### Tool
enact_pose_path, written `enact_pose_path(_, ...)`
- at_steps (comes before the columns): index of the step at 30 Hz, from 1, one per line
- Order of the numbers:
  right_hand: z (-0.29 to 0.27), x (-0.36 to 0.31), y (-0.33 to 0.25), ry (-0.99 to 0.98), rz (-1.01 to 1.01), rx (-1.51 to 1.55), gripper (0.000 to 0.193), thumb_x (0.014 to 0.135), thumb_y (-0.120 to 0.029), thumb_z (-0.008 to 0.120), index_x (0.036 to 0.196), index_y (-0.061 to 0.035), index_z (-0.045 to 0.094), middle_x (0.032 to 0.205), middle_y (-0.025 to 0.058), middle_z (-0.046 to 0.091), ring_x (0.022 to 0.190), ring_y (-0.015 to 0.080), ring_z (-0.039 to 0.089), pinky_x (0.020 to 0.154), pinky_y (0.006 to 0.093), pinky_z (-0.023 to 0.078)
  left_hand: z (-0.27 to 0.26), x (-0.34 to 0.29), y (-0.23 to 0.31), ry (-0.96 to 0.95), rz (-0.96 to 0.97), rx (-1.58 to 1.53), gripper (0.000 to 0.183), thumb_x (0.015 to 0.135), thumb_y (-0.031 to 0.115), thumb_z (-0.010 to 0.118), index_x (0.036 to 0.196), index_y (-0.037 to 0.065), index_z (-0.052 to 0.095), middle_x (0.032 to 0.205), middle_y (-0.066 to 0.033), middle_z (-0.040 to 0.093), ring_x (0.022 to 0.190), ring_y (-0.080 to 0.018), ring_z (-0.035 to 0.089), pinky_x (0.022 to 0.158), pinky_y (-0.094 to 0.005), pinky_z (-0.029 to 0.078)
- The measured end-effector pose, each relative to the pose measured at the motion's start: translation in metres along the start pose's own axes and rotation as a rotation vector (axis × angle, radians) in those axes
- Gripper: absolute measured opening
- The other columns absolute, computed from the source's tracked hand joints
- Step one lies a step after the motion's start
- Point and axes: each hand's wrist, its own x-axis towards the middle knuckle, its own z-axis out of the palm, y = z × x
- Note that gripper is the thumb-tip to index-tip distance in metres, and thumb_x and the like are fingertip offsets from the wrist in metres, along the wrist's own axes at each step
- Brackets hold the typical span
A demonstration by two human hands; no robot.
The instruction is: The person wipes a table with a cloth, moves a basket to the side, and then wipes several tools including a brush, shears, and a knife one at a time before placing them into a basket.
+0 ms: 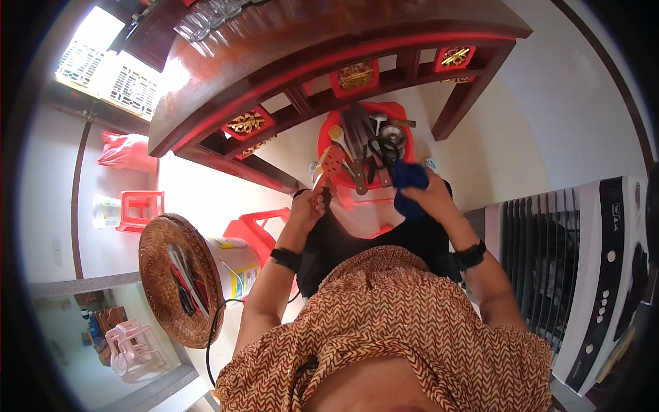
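My left hand (311, 207) is closed around the handle of a slotted turner (331, 160). Its perforated head points up and away from me, at the left edge of a red basin (399, 108). A dark blue cloth (410, 180) is bunched in my right hand (431, 195), just right of the basin's near side. Several kitchen tools lie in the basin: dark-handled knives (357, 141), black-handled scissors (382, 152), a metal ladle (393, 136) and a slotted wooden spatula (336, 133). Other tools overlap and are partly hidden.
A dark wooden table (274, 58) with glasses (206, 19) spans the far side. An air cooler (583, 275) stands at right. To my left are a wicker basket (154, 275) holding utensils, a white bucket (235, 264), a red stool (142, 211) and a cable (209, 336).
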Motion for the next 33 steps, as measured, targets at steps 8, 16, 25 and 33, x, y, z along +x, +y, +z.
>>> enact_pose_path(8, 0.041, 0.027, -0.057, 0.108, -0.469, -0.153, 0.058, 0.073, -0.01, 0.072, 0.127, -0.0045, 0.051, 0.116, 0.0197, 0.056, 0.103, 0.0259, 0.059, 0.087, 0.0327, 0.046, 0.062, -0.077, -0.004, -0.378, 0.022, 0.122, 0.012, 0.089, 0.008, 0.044, 0.095, 0.002, 0.051, 0.058, -0.001, 0.042, 0.046, -0.0111, 0.037, 0.045, -0.0244, 0.032)
enact_pose_path(16, 0.038, 0.026, -0.045, 0.031, -0.26, -0.167, 0.064, 0.069, -0.005, 0.075, 0.128, -0.0094, 0.052, 0.116, 0.0141, 0.058, 0.106, 0.0222, 0.058, 0.092, 0.0305, 0.044, 0.063, -0.089, -0.011, -0.612, 0.057, 0.315, 0.02, 0.094, 0.016, 0.048, 0.103, -0.001, 0.051, 0.065, -0.0039, 0.05, 0.049, -0.0123, 0.044, 0.046, -0.0238, 0.038)
enact_pose_path(25, 0.013, 0.028, -0.051, 0.223, -0.133, 0.355, 0.04, 0.074, 0.004, 0.061, 0.114, 0.0045, 0.057, 0.101, 0.0093, 0.064, 0.095, 0.0142, 0.06, 0.087, 0.0274, 0.046, 0.112, -0.108, -0.003, -0.503, 0.064, 0.614, 0.021, 0.094, 0.021, 0.053, 0.087, 0.002, 0.047, 0.064, -0.0018, 0.046, 0.05, -0.0102, 0.045, 0.047, -0.0241, 0.038)
enact_pose_path(33, 0.024, -0.006, -0.115, -0.112, -0.628, -0.482, 0.078, 0.063, -0.002, 0.073, 0.135, -0.0063, 0.044, 0.137, 0.0123, 0.042, 0.12, 0.0276, 0.049, 0.1, 0.0358, 0.04, 0.114, -0.114, 0.006, -0.513, 0.187, 0.583, 0.021, 0.092, 0.021, 0.055, 0.098, 0.001, 0.052, 0.067, -0.0007, 0.05, 0.053, -0.0075, 0.046, 0.048, -0.0227, 0.038)
